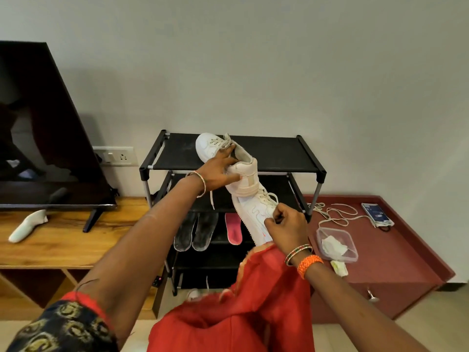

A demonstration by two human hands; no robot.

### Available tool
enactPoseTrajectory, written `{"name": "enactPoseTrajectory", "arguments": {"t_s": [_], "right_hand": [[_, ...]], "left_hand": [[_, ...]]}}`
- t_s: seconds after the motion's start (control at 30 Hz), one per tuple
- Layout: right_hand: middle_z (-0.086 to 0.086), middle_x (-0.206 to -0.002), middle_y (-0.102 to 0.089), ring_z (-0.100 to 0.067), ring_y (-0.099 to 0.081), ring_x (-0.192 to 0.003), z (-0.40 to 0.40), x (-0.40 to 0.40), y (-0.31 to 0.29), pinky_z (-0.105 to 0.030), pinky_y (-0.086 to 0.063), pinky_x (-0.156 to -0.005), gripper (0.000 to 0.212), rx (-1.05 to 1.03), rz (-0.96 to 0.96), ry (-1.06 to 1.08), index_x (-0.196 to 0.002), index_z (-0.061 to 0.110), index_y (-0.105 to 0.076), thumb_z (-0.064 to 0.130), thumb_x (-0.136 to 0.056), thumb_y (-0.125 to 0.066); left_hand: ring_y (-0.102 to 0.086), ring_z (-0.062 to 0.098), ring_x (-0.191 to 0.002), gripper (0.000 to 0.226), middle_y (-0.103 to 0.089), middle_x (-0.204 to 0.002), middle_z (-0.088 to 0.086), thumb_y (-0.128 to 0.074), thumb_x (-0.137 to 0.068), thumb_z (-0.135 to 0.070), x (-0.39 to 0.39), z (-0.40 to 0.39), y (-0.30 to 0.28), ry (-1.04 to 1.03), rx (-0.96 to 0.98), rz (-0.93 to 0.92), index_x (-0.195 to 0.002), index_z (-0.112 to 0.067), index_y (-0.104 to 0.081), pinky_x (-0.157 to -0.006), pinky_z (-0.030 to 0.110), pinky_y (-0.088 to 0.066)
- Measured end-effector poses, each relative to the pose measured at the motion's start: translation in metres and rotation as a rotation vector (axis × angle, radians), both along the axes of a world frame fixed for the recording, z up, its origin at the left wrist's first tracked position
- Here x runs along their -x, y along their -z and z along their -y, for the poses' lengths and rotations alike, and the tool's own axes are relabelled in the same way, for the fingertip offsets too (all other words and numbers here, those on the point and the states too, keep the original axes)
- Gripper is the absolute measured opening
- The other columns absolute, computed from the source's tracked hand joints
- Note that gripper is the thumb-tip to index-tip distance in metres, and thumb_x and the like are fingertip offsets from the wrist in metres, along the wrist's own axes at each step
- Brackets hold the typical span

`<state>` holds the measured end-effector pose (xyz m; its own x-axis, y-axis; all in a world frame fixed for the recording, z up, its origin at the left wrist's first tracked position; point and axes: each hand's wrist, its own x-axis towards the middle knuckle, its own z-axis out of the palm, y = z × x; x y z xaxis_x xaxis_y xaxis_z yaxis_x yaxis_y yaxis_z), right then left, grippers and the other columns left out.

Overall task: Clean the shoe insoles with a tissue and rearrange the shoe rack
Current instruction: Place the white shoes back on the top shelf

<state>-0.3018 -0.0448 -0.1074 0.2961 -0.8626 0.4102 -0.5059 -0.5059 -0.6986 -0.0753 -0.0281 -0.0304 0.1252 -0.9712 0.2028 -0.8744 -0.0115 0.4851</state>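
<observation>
A plain grey wall backs a black shoe rack [274, 153] that stands between a wooden counter [63, 240] carrying a dark TV [43, 123] and a low red cabinet [396, 252].

Two white high-top sneakers are in hand over the rack. The left hand [218, 171] curls its grip over the collar of the far sneaker [215, 146], fingers at the laces and thumb against the ankle strap, apparently to steady that shoe on the top shelf. The right hand [286, 224] clenches its grip on the near sneaker [256, 212], pinching at the laces or tongue; which one, I cannot tell. This shoe tilts toe-down toward the red garment at the knees, probably so its opening faces the person.

Below the left grip, on a lower shelf, lie two dark insoles [195, 232] and a pink insole [233, 228], laid flat side by side, likely set out for wiping or drying. Right of the right grip, a clear plastic tub [337, 243] holds crumpled tissue, with loose laces [337, 214] and a phone [377, 214] beyond it on the cabinet.
</observation>
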Motion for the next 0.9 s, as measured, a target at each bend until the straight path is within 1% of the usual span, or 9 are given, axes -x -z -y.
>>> {"name": "enactPoseTrajectory", "arguments": {"t_s": [0.07, 0.17, 0.23, 0.3, 0.53, 0.63, 0.73, 0.8, 0.9], "right_hand": [[-0.003, -0.046, -0.042, -0.016, -0.036, -0.045, 0.0, -0.001, 0.0, -0.031, -0.035, -0.045, 0.029, -0.001, -0.003, -0.004, -0.051, 0.017, -0.038, 0.009, -0.063, -0.063], [-0.005, -0.046, -0.044, -0.017, -0.037, -0.045, 0.002, -0.001, 0.0, -0.033, -0.039, -0.045, 0.025, -0.006, -0.008, 0.005, -0.053, 0.015, -0.041, 0.009, -0.064, -0.062], [-0.007, -0.047, -0.047, -0.018, -0.039, -0.045, 0.002, 0.0, 0.001, -0.034, -0.041, -0.045, 0.024, -0.005, -0.002, 0.01, -0.053, 0.015, -0.042, 0.009, -0.065, -0.063], [-0.009, -0.048, -0.049, -0.018, -0.041, -0.044, 0.003, 0.002, 0.004, -0.035, -0.042, -0.045, 0.022, -0.005, 0.008, 0.011, -0.054, 0.013, -0.044, 0.009, -0.065, -0.063], [-0.004, -0.049, -0.05, -0.019, -0.046, -0.047, 0.009, 0.007, 0.011, -0.033, -0.041, -0.046, 0.025, -0.046, 0.029, 0.013, -0.054, 0.02, -0.043, 0.01, -0.067, -0.063], [-0.001, -0.05, -0.051, -0.016, -0.047, -0.047, 0.013, 0.006, 0.01, -0.032, -0.041, -0.048, 0.027, -0.061, 0.011, 0.017, -0.055, 0.023, -0.041, 0.014, -0.067, -0.063], [-0.003, -0.049, -0.051, -0.021, -0.047, -0.046, 0.012, 0.008, 0.011, -0.036, -0.043, -0.049, 0.023, -0.062, -0.011, 0.018, -0.059, 0.021, -0.042, 0.016, -0.067, -0.063], [-0.005, -0.05, -0.052, -0.02, -0.045, -0.045, 0.008, 0.012, 0.015, -0.038, -0.043, -0.049, 0.02, -0.067, 0.0, 0.009, -0.062, 0.018, -0.045, 0.015, -0.069, -0.063], [-0.007, -0.052, -0.053, -0.019, -0.044, -0.045, 0.001, 0.02, 0.02, -0.04, -0.044, -0.049, 0.018, -0.071, 0.014, -0.011, -0.064, 0.016, -0.048, 0.011, -0.072, -0.063]], "left_hand": [[-0.003, 0.019, -0.146, 0.055, -0.005, -0.159, -0.001, -0.062, -0.086, -0.041, 0.001, 0.001, 0.0, -0.005, 0.012, -0.009, -0.134, -0.015, -0.05, -0.117, 0.038, -0.011], [-0.02, 0.018, -0.142, 0.052, -0.018, -0.156, -0.001, -0.066, -0.084, -0.033, 0.003, 0.001, -0.007, -0.019, 0.054, -0.091, -0.13, -0.012, -0.054, -0.115, 0.035, -0.023], [-0.043, 0.015, -0.122, 0.061, -0.04, -0.145, 0.004, -0.066, -0.082, -0.024, 0.005, 0.001, -0.016, -0.053, 0.082, -0.203, -0.138, -0.013, -0.042, -0.105, 0.03, -0.037], [-0.046, 0.009, -0.109, 0.069, -0.046, -0.139, 0.005, -0.066, -0.081, -0.019, 0.001, 0.005, -0.022, -0.098, 0.113, -0.258, -0.143, -0.013, -0.034, -0.094, 0.024, -0.041], [-0.032, 0.017, -0.131, 0.067, -0.014, -0.154, 0.009, -0.063, -0.08, -0.01, 0.001, 0.019, 0.003, -0.24, 0.347, -0.131, -0.139, -0.012, -0.032, -0.108, 0.028, -0.03], [-0.048, 0.031, -0.119, 0.048, -0.044, -0.135, 0.018, -0.059, -0.078, -0.015, 0.04, -0.002, 0.044, -0.129, 0.567, 0.208, -0.125, -0.01, -0.047, -0.098, 0.043, -0.046], [-0.038, 0.033, -0.132, 0.059, -0.045, -0.139, 0.014, -0.05, -0.074, -0.02, 0.072, -0.012, 0.078, 0.311, 0.266, 0.497, -0.132, -0.01, -0.045, -0.104, 0.045, -0.039], [-0.009, 0.029, -0.145, 0.07, -0.023, -0.154, 0.007, -0.056, -0.081, -0.025, 0.084, -0.011, 0.082, 0.302, 0.021, 0.506, -0.144, -0.015, -0.029, -0.116, 0.043, -0.02], [-0.002, 0.026, -0.145, 0.072, -0.009, -0.158, 0.001, -0.065, -0.082, -0.036, 0.095, -0.006, 0.075, 0.251, -0.074, 0.486, -0.143, -0.022, -0.029, -0.111, 0.043, -0.025]]}}
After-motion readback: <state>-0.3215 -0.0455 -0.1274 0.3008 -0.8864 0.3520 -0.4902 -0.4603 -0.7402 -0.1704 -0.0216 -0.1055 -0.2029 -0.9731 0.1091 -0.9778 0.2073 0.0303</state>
